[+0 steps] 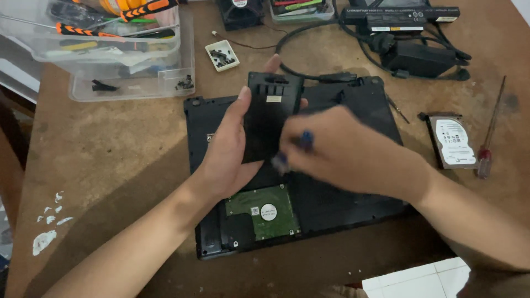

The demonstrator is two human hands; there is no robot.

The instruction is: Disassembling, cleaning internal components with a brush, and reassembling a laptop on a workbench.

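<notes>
Fingers of your left hand [229,152] wrap the long edges of a black plastic cover panel [270,117], thumb on its left edge and fingertips showing past its right edge and top, so that grip is closed on the panel and holds it upright-tilted above the middle of the frame. Your right hand [342,152] comes in from the lower right and is blurred; its grip is closed around a small blue-handled screwdriver [305,139], whose tip end lies near the panel's lower right corner.

Under both hands lies a black laptop [353,204], turned bottom-up on the brown tabletop [110,160]. Its open bay in the lower middle of the frame shows a hard drive [265,211] with a green circuit board and a round white sticker, just below your left palm.

At the right of the frame a second hard drive [454,142], label side up, rests on the tabletop, with a long red-handled screwdriver [490,132] just beside it on its right. In the upper right sit a black power adapter [420,58] with its tangled cable and a long black battery pack [400,16]. A small white tray of dark screws [222,55] lies above the laptop, and in the upper left stand clear plastic boxes [127,60] holding orange-and-black tools. White paint flecks [47,232] mark the tabletop at lower left.
</notes>
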